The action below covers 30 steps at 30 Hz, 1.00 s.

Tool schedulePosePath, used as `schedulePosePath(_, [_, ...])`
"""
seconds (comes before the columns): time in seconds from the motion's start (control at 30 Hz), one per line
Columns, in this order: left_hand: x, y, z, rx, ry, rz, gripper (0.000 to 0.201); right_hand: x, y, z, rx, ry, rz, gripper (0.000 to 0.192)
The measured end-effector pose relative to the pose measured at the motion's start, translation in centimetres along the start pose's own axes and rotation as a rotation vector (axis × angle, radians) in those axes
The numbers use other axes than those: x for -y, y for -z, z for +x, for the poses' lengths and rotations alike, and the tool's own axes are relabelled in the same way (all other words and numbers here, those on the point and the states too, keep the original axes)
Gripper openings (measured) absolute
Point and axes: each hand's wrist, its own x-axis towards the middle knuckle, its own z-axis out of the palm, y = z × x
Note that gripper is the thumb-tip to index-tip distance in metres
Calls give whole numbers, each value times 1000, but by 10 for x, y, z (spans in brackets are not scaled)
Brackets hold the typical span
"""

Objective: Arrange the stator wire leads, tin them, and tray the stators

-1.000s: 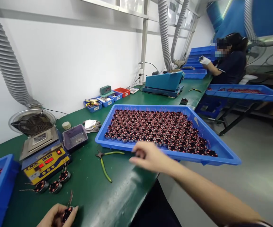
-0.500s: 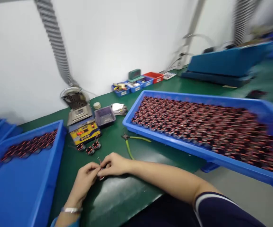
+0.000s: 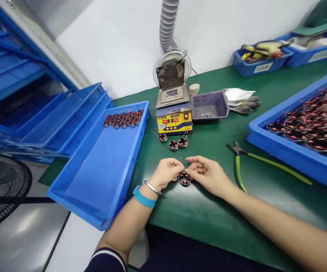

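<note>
A ring-shaped wound stator [image 3: 184, 179] with dark and copper-red windings lies on the green bench between my hands. My left hand [image 3: 167, 173], with a silver bangle and a blue band at the wrist, pinches at its upper left edge. On the other side, my right hand [image 3: 208, 174] has its thumb against the upper right edge and its fingers curled round; thin wire leads rise between the hands. Just beyond, several more stators, including one wound stator [image 3: 183, 142], sit before a yellow and blue solder pot [image 3: 174, 122] with lit red digits.
To the left, a blue tray [image 3: 101, 158] has stators grouped at its far end. Green-handled cutters [image 3: 238, 166] lie right of my hand, near a fuller blue tray [image 3: 293, 151]. Behind are a purple bin [image 3: 210, 102], gloves [image 3: 242, 107] and a tool bin [image 3: 261, 66]. A fan [image 3: 4, 189] stands lower left.
My view has swung left and come closer to the solder pot, so the stacked trays and fan now show. Both hands stay together at the stator, which is now more visible.
</note>
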Motion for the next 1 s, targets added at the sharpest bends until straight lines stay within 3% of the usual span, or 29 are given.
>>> schedulePosePath(0.33, [-1, 3, 3, 53, -12, 22, 8, -2, 2, 4, -55, 432, -502, 31])
schedulePosePath(0.63, [3, 4, 5, 40, -25, 43, 9, -3, 3, 3, -53, 461, -537, 33])
schedulePosePath(0.87, [3, 3, 4, 27, -37, 41, 11, -5, 1, 3, -78, 387, -406, 34])
schedulePosePath(1.0, [3, 3, 3, 13, -33, 34, 10, -8, 1, 2, -86, 482, -474, 34])
